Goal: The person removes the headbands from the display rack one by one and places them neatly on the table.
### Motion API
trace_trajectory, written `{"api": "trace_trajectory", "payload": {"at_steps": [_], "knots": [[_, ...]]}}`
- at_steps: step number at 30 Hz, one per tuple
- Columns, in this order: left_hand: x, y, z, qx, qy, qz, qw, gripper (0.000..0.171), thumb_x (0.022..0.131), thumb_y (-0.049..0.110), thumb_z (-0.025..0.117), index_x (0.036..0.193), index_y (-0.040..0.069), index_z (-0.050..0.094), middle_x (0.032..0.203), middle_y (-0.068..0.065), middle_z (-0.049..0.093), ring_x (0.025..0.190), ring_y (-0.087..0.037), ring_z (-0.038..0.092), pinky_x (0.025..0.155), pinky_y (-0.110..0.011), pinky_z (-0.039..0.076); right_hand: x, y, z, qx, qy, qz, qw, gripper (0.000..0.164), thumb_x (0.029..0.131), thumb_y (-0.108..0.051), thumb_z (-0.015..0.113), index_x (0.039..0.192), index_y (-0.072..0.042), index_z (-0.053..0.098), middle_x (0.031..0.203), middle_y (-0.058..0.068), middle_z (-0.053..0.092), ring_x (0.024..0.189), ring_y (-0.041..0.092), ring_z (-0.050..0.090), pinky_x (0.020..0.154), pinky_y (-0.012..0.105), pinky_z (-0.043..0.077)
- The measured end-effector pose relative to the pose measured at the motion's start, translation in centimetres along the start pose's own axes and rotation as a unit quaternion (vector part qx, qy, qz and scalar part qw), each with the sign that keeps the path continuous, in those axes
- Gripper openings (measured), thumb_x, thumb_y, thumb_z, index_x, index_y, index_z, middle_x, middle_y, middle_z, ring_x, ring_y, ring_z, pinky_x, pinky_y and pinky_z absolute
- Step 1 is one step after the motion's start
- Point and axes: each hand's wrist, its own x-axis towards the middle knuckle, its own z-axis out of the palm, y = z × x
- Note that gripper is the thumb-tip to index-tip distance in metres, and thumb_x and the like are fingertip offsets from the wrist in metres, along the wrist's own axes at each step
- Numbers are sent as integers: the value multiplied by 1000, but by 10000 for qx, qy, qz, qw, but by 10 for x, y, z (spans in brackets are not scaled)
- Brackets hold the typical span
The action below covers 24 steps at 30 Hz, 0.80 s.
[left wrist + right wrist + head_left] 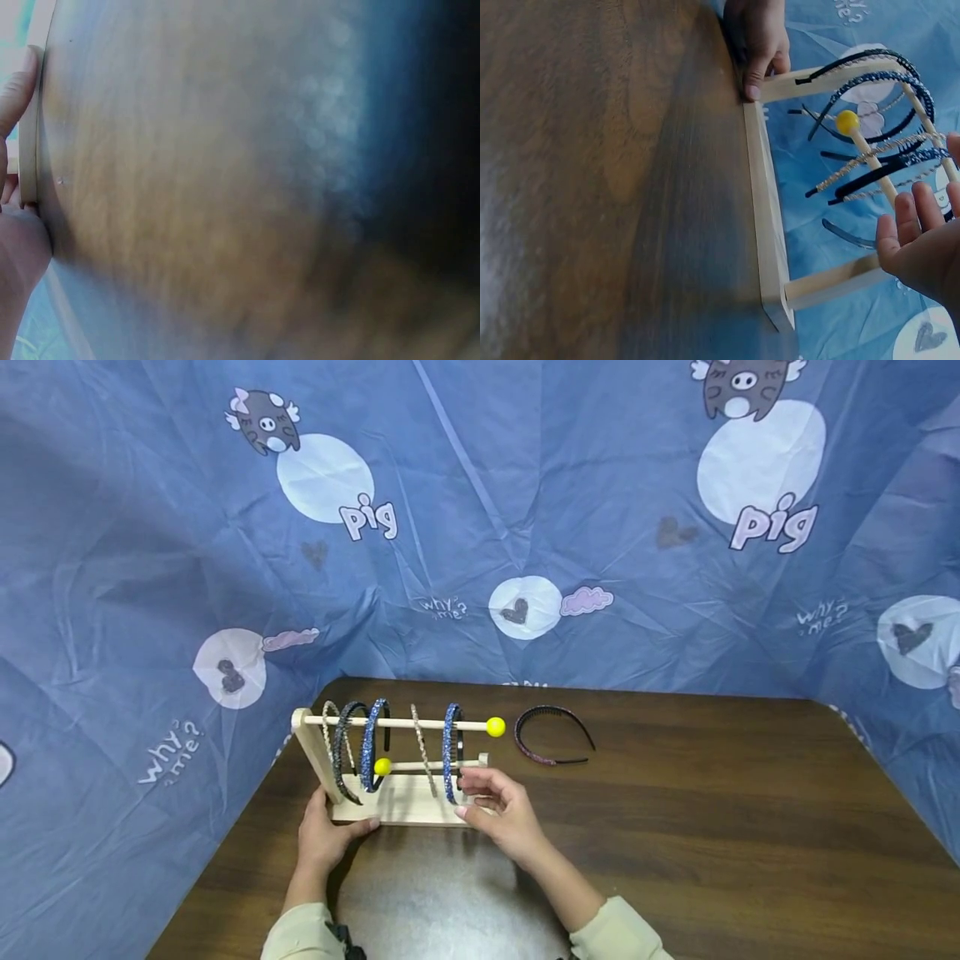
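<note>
A pale wooden headband stand (412,810) has two rods tipped with yellow balls. My left hand (322,837) grips its left end, with the thumb on the base's front edge. On the upper rod hang a beige headband (327,727), a black sparkly headband (339,747), a blue sparkly one (368,747), a thin beige braided one (422,747) and another blue headband (447,752) at the right. Beside that last headband is my right hand (508,820), its fingers loosely bent and apart in the right wrist view; whether they touch it, I cannot tell.
A dark headband with a pinkish sparkly part (534,754) lies on the brown wooden table (712,810), behind and right of the stand. Blue printed cloth (450,527) hangs behind the table and along its sides.
</note>
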Motion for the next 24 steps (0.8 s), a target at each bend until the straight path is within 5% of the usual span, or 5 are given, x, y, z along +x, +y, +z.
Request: {"api": "trace_trajectory", "payload": {"at_steps": [9, 13, 19, 24], "knots": [[1, 0, 0, 39, -7, 9, 10000, 97, 62, 17, 87, 138, -2, 30, 135, -28, 36, 125, -41, 32, 104, -49, 23, 3, -17, 17, -201, 20, 59, 9998, 35, 77, 15, 61, 111, 17, 51, 103, 31, 56, 97, 40, 53, 89, 57, 40], [1, -1, 1, 4, -6, 17, 10000, 97, 62, 16, 87, 138, -2, 30, 134, -28, 37, 124, -40, 33, 103, -48, 24, 4, -16, 21, -318, 58, -30, 9995, 28, 77, 17, 59, 104, 19, 52, 97, 32, 56, 90, 35, 55, 84, 41, 48], [1, 0, 2, -7, 12, 59, 10000, 95, 61, 15, 87, 136, -3, 32, 132, -27, 38, 123, -40, 34, 102, -48, 25, 6, -14, 22, -227, 90, -277, 9993, 15, 78, 20, 55, 93, 20, 52, 91, 32, 57, 88, 48, 56, 75, 22, 49], [1, -1, 1, 33, 20, 45, 10000, 94, 61, 15, 87, 136, -2, 32, 131, -27, 38, 123, -41, 34, 102, -48, 25, 7, -16, 20, -457, 178, -559, 9972, 12, 77, 20, 56, 89, 18, 55, 86, 30, 58, 78, 30, 58, 68, 19, 48]]}}
